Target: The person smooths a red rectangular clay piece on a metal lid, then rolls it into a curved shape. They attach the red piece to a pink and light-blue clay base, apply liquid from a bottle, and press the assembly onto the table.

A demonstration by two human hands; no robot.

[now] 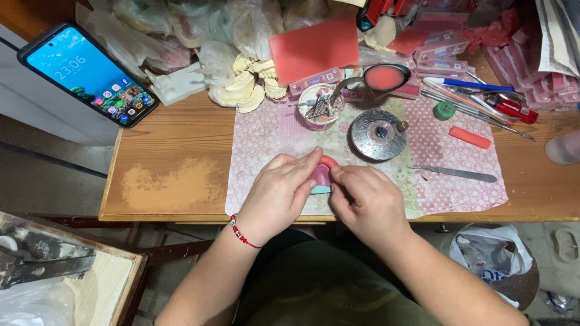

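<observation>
Left hand and right hand meet over small pink wax piece on pale teal base, fingers of both pinched closed on it. Piece sits at front edge of pink floral cloth on wooden table. Round metal burner just behind. Metal knife to right. Smartphone at far left.
</observation>
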